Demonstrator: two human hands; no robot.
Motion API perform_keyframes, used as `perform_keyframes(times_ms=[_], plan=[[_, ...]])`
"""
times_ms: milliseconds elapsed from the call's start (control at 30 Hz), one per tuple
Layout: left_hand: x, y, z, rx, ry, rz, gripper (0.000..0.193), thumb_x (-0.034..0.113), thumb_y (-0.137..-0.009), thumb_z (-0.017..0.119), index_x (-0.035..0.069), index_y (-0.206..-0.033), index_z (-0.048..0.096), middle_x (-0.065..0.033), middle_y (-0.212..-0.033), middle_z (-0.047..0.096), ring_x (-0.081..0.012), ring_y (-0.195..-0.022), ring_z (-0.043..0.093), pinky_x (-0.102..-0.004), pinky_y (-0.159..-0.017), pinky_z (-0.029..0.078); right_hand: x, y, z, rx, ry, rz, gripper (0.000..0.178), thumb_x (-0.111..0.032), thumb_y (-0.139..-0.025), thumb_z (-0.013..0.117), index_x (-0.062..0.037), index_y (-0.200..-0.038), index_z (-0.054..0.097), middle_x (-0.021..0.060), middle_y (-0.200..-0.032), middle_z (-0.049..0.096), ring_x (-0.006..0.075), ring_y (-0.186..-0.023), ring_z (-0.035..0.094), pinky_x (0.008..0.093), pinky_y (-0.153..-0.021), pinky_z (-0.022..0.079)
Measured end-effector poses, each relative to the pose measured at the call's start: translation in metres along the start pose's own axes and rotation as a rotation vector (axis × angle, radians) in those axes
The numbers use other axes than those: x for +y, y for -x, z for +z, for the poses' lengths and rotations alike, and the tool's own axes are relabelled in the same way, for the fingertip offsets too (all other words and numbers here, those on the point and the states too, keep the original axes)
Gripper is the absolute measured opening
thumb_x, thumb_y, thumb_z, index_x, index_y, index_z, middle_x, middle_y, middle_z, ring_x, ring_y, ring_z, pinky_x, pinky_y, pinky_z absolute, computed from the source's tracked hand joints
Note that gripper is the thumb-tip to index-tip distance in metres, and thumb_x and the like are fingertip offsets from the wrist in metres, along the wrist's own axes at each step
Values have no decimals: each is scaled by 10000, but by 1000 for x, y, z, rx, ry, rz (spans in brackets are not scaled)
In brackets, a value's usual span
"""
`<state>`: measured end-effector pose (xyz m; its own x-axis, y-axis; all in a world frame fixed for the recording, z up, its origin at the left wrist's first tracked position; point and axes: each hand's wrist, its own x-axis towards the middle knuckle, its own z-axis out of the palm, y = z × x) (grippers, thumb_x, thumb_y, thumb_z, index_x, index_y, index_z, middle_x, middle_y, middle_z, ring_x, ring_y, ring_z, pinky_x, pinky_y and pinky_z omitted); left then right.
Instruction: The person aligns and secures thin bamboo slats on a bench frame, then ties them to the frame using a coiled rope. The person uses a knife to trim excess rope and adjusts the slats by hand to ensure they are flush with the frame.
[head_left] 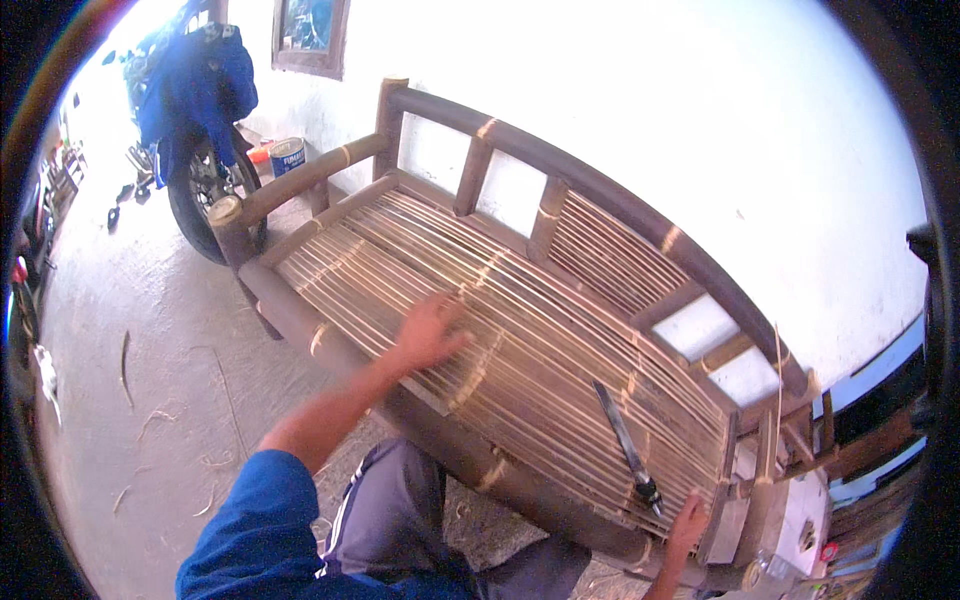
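Front rail [430, 432]: thick, probably stiff; take hold here. Right hand [688, 522]: curled at the slats' [560, 400] near right corner; grip cannot be told. Left hand [430, 332]: spread over slats, clamped on nothing; slats likely springy. Bench [520, 300]: alongside the wall [620, 80], likely heavy.

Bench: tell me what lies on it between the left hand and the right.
In the head view, a knife lies on the slats between left hand and right hand, nearer the right.
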<state>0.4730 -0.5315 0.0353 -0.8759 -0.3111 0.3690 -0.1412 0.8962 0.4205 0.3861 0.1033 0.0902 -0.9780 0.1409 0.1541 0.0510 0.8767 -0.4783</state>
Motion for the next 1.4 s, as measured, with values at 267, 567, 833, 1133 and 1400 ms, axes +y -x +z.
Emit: perform_keyframes(times_ms=[267,567,833,1133,1400], plan=[[-216,-70,-80,-131,-258,-418,902,807,-917,409,205,-1587,382,-162,-1665,269,-420,-1543,184,-604,-1257,84,-324,56,127,-420,-187,-716,486,-304,-1012,623,26,-1367,582,287,-1357,607,432,-1265,590,463,-1087,451],[-233,-83,-83,24,-261,-321,714,706,-977,426,184,-1429,608,-174,-1380,529,-342,-1313,448,-596,-1134,279,-676,-24,402,-269,-320,-1201,606,-451,-1042,525,57,-1371,548,321,-1449,495,467,-1337,496,538,-1108,419],[-235,-82,-73,82,-283,-265,656,652,-994,459,175,-1414,620,-188,-1364,534,-350,-1309,445,-606,-1140,270,-745,-62,498,-212,121,-983,764,-620,-1030,399,-59,-1548,403,277,-1519,432,450,-1426,372,540,-1224,237],[-228,-87,-76,-29,-230,-246,699,691,-945,510,179,-1406,624,-194,-1384,511,-383,-1310,449,-625,-1121,294,-755,-59,491,-264,180,-914,853,-741,-977,385,-153,-1593,358,284,-1489,446,447,-1402,394,552,-1193,254],[-305,-121,-106,261,-341,-384,622,569,-925,644,126,-1362,647,-188,-1363,512,-382,-1296,457,-601,-1078,391,-760,-63,492,-293,251,-923,936,-806,-933,401,-151,-1600,342,284,-1468,458,454,-1376,418,573,-1178,264]])
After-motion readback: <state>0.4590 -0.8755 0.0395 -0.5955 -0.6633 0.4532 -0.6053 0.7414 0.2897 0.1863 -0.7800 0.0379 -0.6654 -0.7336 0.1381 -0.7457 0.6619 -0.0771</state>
